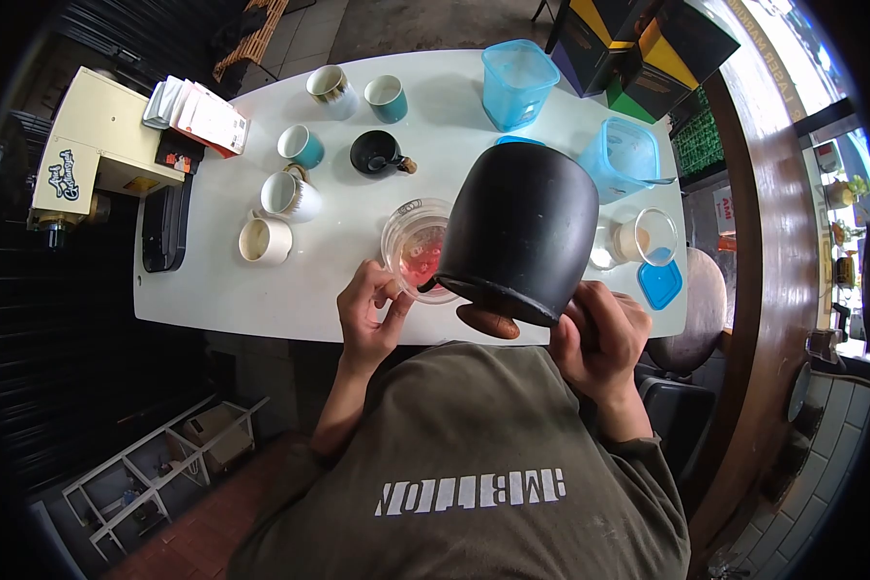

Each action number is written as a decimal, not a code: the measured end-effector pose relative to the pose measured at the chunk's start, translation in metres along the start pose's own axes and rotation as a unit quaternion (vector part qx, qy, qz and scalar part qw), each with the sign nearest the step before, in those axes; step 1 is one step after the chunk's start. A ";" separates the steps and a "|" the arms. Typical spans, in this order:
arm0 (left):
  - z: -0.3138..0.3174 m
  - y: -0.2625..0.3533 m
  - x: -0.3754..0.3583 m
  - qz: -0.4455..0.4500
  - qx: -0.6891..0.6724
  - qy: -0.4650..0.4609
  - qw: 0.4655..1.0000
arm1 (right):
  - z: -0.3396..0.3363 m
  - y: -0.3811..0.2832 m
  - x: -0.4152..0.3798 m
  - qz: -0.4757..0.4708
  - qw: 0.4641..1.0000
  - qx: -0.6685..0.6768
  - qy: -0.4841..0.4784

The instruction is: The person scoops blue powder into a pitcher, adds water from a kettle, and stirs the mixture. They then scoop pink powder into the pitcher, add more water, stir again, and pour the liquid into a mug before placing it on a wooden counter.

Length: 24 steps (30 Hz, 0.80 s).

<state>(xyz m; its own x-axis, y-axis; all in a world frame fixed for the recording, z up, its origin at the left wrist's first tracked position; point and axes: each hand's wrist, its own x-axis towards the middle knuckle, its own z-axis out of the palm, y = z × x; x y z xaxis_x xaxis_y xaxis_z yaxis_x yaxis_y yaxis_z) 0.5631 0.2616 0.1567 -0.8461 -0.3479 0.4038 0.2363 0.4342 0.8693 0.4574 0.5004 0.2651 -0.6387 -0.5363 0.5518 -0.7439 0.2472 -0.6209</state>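
Note:
My right hand [605, 338] is closed around the handle of a black kettle [527, 227], which is tilted above the table's front edge. Its wooden lid knob [488, 321] points toward me. Part of a dark spout shows at the rim of a clear round pitcher [403, 224] just left of the kettle. Pinkish-red liquid and what look like ice pieces sit inside the pitcher. My left hand [367, 307] pinches the near-left side of the pitcher. The kettle's body hides the pitcher's right side.
Several cups stand at the left, including a cream mug [265, 241] and a black cup [374, 153] with a wooden handle. Blue plastic tubs [520, 85], a clear cup [648, 237] and a blue lid [660, 286] are to the right. A cream machine [97, 145] stands far left.

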 end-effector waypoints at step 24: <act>-0.005 0.009 0.001 0.030 0.074 -0.002 0.997 | 0.016 0.009 -0.006 0.156 0.986 0.052 0.012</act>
<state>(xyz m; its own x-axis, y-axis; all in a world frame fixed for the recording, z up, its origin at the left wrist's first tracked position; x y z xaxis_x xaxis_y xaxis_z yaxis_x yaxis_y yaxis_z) 0.5671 0.2613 0.1666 -0.8350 -0.3138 0.4520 0.2134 0.5725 0.7917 0.4575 0.4929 0.2475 -0.8388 -0.4276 0.3371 -0.4872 0.3131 -0.8152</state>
